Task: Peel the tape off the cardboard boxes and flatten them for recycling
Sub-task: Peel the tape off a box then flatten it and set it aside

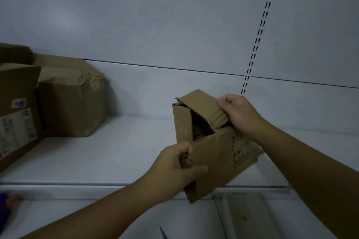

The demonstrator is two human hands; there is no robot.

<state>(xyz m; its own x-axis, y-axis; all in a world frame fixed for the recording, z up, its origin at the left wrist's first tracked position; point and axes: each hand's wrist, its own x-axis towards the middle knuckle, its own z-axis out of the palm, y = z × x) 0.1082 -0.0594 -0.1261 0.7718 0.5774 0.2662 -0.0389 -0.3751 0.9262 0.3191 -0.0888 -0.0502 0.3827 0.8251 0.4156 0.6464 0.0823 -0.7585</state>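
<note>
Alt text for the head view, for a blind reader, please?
The right hand grips the top flap of a small box and the left hand its near side, over a white shelf. Bigger boxes sit far left.

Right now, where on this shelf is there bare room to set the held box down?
The shelf is bare between the taped boxes at left and the held box, back to the wall panel, and again right of the right hand. The far left is crowded with those boxes.

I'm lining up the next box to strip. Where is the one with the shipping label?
Head view, far left: the labelled box stands on the white shelf, beside a crumpled taped box to its right.
</note>
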